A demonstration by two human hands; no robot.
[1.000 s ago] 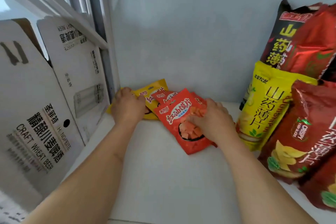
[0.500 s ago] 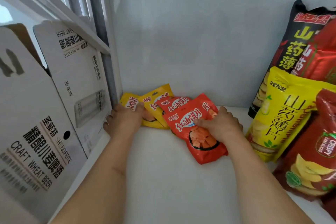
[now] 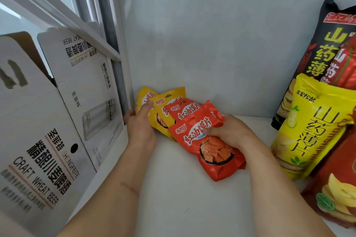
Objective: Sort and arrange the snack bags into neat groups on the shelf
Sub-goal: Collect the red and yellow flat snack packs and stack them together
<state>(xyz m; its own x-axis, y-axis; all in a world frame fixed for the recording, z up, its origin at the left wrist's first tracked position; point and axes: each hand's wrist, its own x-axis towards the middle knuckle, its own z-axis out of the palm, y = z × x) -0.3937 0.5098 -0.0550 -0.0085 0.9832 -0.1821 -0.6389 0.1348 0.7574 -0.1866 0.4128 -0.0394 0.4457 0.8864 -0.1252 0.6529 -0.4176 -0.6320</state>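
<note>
gripping front red bag (image 3: 207, 140): right hand (image 3: 230, 132) | left hand (image 3: 141, 121) pinching yellow bag (image 3: 143, 98) | white shelf (image 3: 183, 198)

Red snack bags (image 3: 204, 140) overlap yellow ones (image 3: 169, 100) (white shelf (image 3: 183, 198) beneath).

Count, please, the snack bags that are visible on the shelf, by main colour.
Small yellow bags: 2
Small red bags: 2
Large yellow bag: 1
Large black bag: 1
Large red bags: 2
Total: 8
</note>
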